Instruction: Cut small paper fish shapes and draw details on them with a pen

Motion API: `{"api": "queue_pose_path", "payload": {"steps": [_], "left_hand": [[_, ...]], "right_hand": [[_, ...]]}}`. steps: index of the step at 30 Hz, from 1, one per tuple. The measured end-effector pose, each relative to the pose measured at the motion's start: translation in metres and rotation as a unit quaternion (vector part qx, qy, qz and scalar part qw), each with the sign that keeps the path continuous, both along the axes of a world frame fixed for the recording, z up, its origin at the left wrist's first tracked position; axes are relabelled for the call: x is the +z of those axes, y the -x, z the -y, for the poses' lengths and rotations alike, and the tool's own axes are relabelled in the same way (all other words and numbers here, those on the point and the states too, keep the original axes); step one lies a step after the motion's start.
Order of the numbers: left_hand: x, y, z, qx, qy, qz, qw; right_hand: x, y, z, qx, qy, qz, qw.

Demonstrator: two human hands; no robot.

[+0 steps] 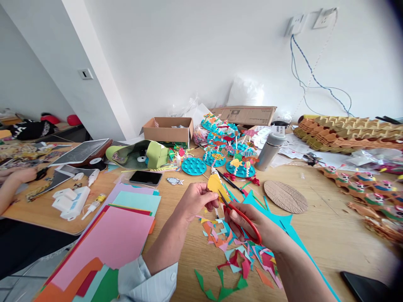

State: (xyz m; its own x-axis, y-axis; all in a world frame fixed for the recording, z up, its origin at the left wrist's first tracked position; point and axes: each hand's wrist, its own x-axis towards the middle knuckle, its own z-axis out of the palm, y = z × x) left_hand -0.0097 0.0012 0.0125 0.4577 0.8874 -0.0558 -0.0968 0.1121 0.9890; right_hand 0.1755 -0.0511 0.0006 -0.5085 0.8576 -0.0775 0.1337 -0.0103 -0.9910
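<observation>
Between its thumb and fingers, my left hand (197, 199) pinches a yellow paper piece (214, 183) with a rounded outline. My right hand (247, 220) grips red-handled scissors (257, 235), whose blades meet the lower edge of the yellow paper. Below both hands lie many coloured paper scraps (233, 258). A large blue paper sheet (285, 222) with a jagged edge rests under my right forearm. Just past my hands are a blue scalloped disc (193, 166) and a small paper fish (174, 181).
Coloured paper sheets (107, 239) are stacked at left, near a dark phone (145, 178). A steel bottle (270, 151), a cardboard oval (285, 196) and fish decorations (241, 165) stand or lie farther back. Egg trays (352, 132) fill the right rear. Another person's hand (19, 174) is at far left.
</observation>
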Motion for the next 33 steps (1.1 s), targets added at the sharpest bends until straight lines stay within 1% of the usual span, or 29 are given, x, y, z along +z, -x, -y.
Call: {"api": "queue_pose_path", "payload": {"steps": [7, 14, 19, 33], "left_hand": [[0.0002, -0.001, -0.0007, 0.004, 0.003, 0.003, 1.0], [-0.0003, -0.0013, -0.0003, 0.005, 0.003, -0.002, 1.0], [-0.0003, -0.0012, -0.0002, 0.005, 0.005, -0.003, 1.0], [0.0001, -0.0015, -0.0003, 0.008, 0.001, -0.005, 1.0]], "right_hand": [[-0.003, -0.0018, -0.0001, 0.005, -0.008, 0.007, 1.0], [-0.001, -0.001, -0.0012, 0.011, -0.023, 0.02, 0.999], [-0.0012, -0.0016, -0.0006, 0.005, -0.015, 0.025, 1.0], [-0.0001, 0.0003, 0.0008, 0.0, -0.021, 0.025, 0.999]]}}
